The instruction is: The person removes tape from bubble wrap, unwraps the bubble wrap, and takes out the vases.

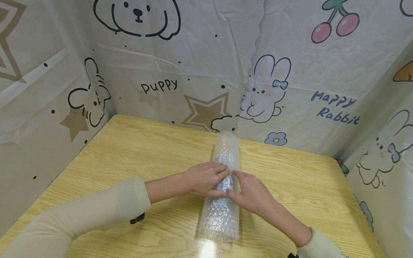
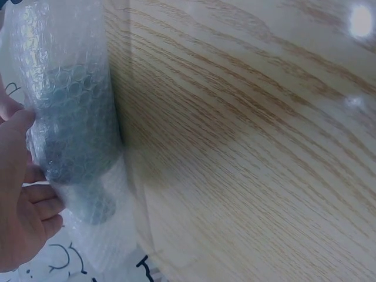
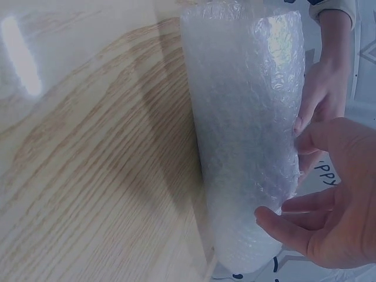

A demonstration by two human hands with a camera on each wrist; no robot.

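Observation:
A bubble-wrapped bundle (image 1: 219, 215) lies lengthwise on the wooden table, its far end by the wall. Inside the clear wrap, a bluish-green cylindrical thing (image 2: 79, 123) with a narrower end shows dimly; the film blurs its kind. From the left, my left hand (image 1: 206, 179) rests on top of the bundle, fingers laid across it and thumb nearer me. My right hand (image 1: 255, 191) touches the bundle's right side, its thumb and forefinger spread apart along it. In the right wrist view the right fingertips (image 3: 264, 216) lie over the wrap's surface.
The light wooden table (image 1: 135, 143) stretches out on both sides of the bundle. A pale cloth (image 1: 200, 68) printed with animals, stars and cherries hangs around its back and sides. Glare from a light shows on the tabletop near its front.

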